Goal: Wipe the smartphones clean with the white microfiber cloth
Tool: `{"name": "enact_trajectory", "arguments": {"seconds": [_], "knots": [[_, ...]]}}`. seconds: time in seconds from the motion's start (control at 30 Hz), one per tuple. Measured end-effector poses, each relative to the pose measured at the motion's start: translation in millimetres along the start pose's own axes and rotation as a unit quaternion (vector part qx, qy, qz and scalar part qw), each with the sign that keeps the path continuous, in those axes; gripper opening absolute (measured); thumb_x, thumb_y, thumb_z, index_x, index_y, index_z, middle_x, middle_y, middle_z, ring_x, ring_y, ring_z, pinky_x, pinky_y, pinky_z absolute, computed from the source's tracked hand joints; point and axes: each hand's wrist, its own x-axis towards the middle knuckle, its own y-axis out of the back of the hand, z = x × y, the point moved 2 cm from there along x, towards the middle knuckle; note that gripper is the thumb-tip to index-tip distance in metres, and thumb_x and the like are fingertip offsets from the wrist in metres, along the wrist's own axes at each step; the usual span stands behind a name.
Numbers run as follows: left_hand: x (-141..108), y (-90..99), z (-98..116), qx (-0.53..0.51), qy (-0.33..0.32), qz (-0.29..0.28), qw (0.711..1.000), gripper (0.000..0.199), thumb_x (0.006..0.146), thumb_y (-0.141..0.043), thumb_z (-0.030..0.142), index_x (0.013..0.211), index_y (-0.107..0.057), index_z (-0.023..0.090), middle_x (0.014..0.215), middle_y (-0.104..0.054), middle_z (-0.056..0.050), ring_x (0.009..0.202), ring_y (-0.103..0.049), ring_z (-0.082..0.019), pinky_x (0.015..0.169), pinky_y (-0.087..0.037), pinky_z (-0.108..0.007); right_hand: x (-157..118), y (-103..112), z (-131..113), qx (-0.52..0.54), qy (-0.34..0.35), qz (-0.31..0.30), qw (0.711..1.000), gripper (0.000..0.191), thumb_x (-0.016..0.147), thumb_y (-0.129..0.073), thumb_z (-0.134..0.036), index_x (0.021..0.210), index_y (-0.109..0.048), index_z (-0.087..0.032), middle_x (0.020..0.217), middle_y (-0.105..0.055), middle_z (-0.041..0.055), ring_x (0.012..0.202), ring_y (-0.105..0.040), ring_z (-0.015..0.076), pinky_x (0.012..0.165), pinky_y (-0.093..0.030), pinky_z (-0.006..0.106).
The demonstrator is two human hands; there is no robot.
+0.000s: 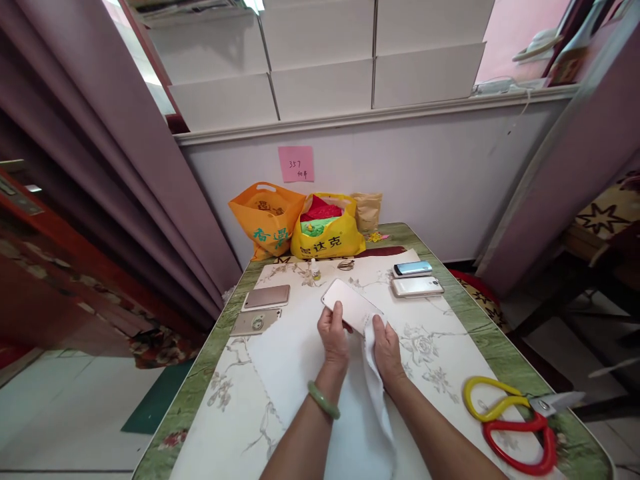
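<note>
A pale pink smartphone (353,305) is held tilted above the table, its back toward me. My left hand (334,335) grips its near left edge, thumb on the back; a green bangle sits on that wrist. My right hand (387,347) is closed on a white cloth (345,413) at the phone's right end, the cloth folded against that end. The rest of the cloth spreads over the table below my forearms. The fingers under the phone are mostly hidden.
Two phones (267,297) lie at left and two more (417,287) at right. Red-and-yellow scissors (520,417) rest at the right front. Behind are a small bottle (315,269), an orange bag (267,223), a stuffed yellow bag (327,233) and a brown pouch (367,210).
</note>
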Motion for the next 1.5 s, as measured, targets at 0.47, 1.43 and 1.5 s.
{"name": "enact_trajectory", "arguments": {"seconds": [0.47, 1.43, 1.5], "knots": [[27, 64.6, 58, 0.300, 0.070, -0.363, 0.879, 0.044, 0.074, -0.062, 0.058, 0.081, -0.071, 0.015, 0.078, -0.066, -0.004, 0.070, -0.054, -0.016, 0.058, -0.037, -0.023, 5, 2, 2, -0.118, 0.099, -0.135, 0.979, 0.040, 0.089, -0.046, -0.055, 0.068, -0.045, -0.021, 0.060, -0.041, -0.0053, 0.059, -0.038, 0.0127, 0.057, -0.033, 0.024], [1, 11.4, -14, 0.076, 0.092, -0.024, 0.993, 0.045, 0.065, -0.070, 0.059, 0.068, -0.061, 0.015, 0.058, -0.052, 0.003, 0.054, -0.046, -0.011, 0.054, -0.037, -0.024, 9, -3, 9, -0.197, 0.059, -0.093, 0.974, 0.045, 0.092, -0.034, -0.057, 0.068, -0.049, -0.021, 0.061, -0.052, -0.0015, 0.059, -0.048, 0.0157, 0.059, -0.035, 0.026], [6, 8.6, -13, 0.050, 0.085, 0.025, 0.995, 0.045, 0.065, -0.069, 0.059, 0.070, -0.061, 0.015, 0.057, -0.052, 0.003, 0.054, -0.047, -0.011, 0.054, -0.038, -0.025, 8, -4, 7, -0.214, 0.072, -0.114, 0.967, 0.044, 0.093, -0.033, -0.055, 0.070, -0.049, -0.022, 0.060, -0.053, -0.0016, 0.058, -0.048, 0.0158, 0.059, -0.034, 0.026]]}}
